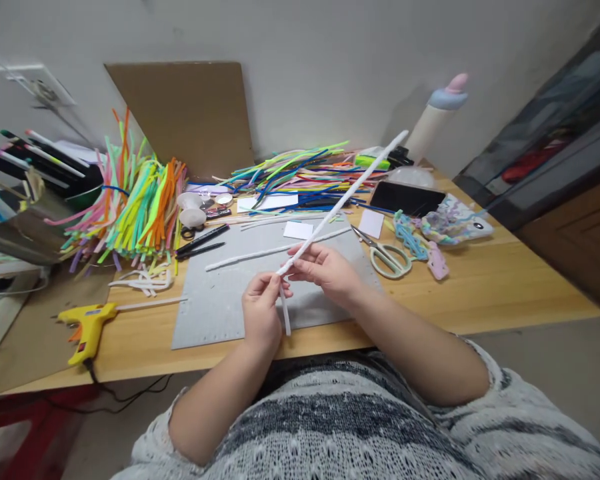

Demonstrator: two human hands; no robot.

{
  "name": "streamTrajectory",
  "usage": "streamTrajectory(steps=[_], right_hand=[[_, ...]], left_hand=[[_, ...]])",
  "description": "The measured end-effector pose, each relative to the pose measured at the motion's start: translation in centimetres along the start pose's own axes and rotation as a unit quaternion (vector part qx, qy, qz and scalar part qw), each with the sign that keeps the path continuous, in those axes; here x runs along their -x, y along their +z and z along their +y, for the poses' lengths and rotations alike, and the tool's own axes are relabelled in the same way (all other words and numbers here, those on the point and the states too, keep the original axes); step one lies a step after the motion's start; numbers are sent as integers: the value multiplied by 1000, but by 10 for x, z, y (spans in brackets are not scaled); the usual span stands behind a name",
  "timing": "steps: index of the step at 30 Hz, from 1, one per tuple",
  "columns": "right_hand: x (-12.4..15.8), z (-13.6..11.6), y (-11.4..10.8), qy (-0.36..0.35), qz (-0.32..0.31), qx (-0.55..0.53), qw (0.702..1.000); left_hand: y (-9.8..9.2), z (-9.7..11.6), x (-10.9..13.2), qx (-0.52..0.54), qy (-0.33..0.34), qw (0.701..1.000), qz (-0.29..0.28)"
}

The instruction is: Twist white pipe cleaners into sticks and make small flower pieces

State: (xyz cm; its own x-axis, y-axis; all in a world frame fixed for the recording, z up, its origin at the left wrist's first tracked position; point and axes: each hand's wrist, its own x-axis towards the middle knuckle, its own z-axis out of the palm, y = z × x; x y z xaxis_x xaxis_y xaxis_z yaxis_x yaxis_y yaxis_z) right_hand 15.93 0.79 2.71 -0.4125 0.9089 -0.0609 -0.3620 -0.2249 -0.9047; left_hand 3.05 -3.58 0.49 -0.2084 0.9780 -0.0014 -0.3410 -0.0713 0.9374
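Aslant — white pipe cleaner (351, 193), up from left hand (263, 308), through right hand (329, 273).

Pale wall (320, 60) behind wooden table (500, 287)

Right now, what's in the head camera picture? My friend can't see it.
A person's left hand and right hand hold a long white pipe cleaner over a gray mat on a wooden table. Another white pipe cleaner lies on the mat, with a yellow hot-glue gun to the left, scissors to the right and colorful pipe cleaners behind.
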Motion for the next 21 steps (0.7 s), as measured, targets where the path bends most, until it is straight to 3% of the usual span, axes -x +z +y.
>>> streamTrajectory(steps=[5, 13, 21], right_hand=[[-5, 5, -2, -26, -23, 13, 999], [-13, 10, -5, -10, 0, 14, 1000], [-19, 18, -10, 12, -10, 50, 999]], left_hand=[[3, -3, 1, 29, -47, 998, -6], [8, -5, 3, 68, -104, 991, 42], [7, -9, -4, 98, -163, 980, 52]])
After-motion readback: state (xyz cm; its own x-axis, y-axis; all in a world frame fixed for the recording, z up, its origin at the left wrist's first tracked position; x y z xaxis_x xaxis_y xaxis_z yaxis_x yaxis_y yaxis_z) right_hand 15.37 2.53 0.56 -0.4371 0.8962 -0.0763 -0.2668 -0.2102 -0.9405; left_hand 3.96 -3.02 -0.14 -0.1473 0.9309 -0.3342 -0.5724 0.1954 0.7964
